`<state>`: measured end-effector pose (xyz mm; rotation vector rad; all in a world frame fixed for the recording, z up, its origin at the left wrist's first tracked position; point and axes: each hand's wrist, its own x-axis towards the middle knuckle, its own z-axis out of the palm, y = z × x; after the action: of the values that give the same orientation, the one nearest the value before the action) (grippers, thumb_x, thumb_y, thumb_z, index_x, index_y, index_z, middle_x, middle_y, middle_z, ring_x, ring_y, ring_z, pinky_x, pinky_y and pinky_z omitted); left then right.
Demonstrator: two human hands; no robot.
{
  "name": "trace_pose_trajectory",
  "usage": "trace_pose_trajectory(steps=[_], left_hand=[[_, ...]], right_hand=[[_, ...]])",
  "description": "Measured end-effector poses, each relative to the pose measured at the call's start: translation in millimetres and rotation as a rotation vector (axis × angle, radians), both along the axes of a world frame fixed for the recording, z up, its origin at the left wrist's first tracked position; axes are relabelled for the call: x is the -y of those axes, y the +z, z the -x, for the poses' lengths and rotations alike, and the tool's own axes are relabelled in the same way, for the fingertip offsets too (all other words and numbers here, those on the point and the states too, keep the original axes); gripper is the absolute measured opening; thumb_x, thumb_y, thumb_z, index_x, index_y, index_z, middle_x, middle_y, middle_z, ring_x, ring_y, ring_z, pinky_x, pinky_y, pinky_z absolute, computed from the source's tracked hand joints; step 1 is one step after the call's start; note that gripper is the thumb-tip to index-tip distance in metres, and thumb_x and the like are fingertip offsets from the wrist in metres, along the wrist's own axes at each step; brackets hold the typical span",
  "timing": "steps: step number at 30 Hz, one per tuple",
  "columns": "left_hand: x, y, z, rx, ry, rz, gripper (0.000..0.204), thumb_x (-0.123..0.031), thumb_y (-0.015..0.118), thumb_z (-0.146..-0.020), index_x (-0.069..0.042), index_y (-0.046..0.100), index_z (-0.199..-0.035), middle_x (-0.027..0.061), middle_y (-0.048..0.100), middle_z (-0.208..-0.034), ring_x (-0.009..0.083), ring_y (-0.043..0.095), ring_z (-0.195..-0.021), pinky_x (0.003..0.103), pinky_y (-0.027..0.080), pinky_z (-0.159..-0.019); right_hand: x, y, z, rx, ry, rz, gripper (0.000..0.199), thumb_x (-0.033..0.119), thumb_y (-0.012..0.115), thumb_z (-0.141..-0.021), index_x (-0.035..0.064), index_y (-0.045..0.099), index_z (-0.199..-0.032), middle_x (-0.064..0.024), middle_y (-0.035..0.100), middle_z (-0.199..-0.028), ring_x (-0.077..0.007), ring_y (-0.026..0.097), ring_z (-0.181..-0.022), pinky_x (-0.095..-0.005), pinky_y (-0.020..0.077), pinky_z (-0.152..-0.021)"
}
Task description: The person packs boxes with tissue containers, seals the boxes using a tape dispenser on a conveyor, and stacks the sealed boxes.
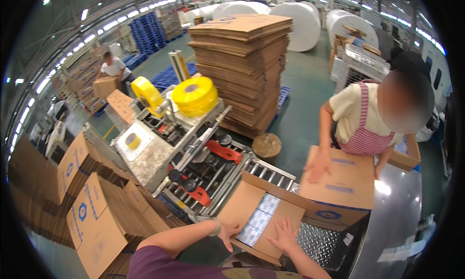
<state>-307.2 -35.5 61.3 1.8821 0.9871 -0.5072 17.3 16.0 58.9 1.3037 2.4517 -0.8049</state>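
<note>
cardboard carton [261,216], lower centre of frame, sits at the roller conveyor [232,175] mouth, flaps half down over its contents. your left hand [226,233] and right hand [284,234] press flat, fingers spread, grasping nothing. closing appears underway; next, level both flaps before feeding.

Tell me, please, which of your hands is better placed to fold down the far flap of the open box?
Probably the left hand: it rests on the open box on the side of the raised flap. The right hand lies flat on the near flap.
</note>
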Motion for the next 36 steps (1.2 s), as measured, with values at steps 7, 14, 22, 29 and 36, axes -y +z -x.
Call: trace_pose_trajectory(steps=[7, 14, 22, 29, 36], left_hand=[[-81.9, 14.7, -53.1, -0.159, 0.348, -1.053, 0.082, -0.053, 0.086, -0.069, -0.008, 0.058, -0.132, 0.0167, 0.053, -0.143, 0.0334, 0.046, -0.136, 0.054, 0.03, -0.116], [-115.5, 39.7, -76.1, 0.024, 0.587, -1.148, 0.058, -0.053, 0.064, -0.092, 0.0, 0.064, -0.115, 0.0137, 0.064, -0.099, 0.0328, 0.06, -0.099, 0.053, 0.031, -0.116], [6.4, -53.4, -91.9, -0.21, 0.661, -0.838, 0.085, -0.059, 0.049, -0.099, -0.008, 0.023, -0.163, 0.0088, 0.026, -0.169, 0.0254, 0.023, -0.156, 0.049, 0.02, -0.125], [-83.5, -61.5, 10.7, -0.089, 0.549, -0.939, 0.078, -0.056, 0.045, -0.102, -0.01, 0.028, -0.162, 0.0095, 0.032, -0.166, 0.0256, 0.027, -0.155, 0.051, 0.018, -0.125], [-134.6, -68.3, 112.5, -0.122, 0.703, -0.947, 0.075, -0.049, 0.049, -0.102, -0.007, 0.029, -0.16, 0.0115, 0.032, -0.166, 0.0269, 0.026, -0.155, 0.05, 0.018, -0.126]], right_hand=[[-10.6, -60.8, -41.0, -0.407, -0.347, -0.122, 0.119, 0.056, 0.085, -0.074, 0.0079, 0.021, -0.163, -0.0235, 0.018, -0.167, -0.0406, 0.015, -0.155, -0.0512, 0.0185, -0.125], [50.5, -138.1, -47.4, -0.991, -1.066, 0.721, 0.096, 0.035, 0.081, -0.088, 0.0094, 0.021, -0.159, -0.0156, 0.044, -0.152, -0.0323, 0.045, -0.138, -0.0486, 0.0434, -0.108], [49.5, -132.4, -49.6, -0.923, -1.094, 1.439, 0.068, 0.06, 0.048, -0.103, 0.0194, 0.033, -0.156, -0.0076, 0.054, -0.148, -0.0305, 0.056, -0.13, -0.0558, 0.0512, -0.095], [-8.3, -118.6, 51.7, -0.964, -1.12, 1.374, 0.062, 0.054, 0.048, -0.106, 0.02, 0.033, -0.156, -0.0059, 0.053, -0.148, -0.0297, 0.058, -0.128, -0.0564, 0.0509, -0.1], [-109.4, -136.0, 200.1, -1.292, -1.221, 0.499, 0.072, 0.046, 0.054, -0.106, 0.0095, 0.024, -0.16, -0.0185, 0.043, -0.153, -0.0309, 0.05, -0.134, -0.0414, 0.0431, -0.11]])
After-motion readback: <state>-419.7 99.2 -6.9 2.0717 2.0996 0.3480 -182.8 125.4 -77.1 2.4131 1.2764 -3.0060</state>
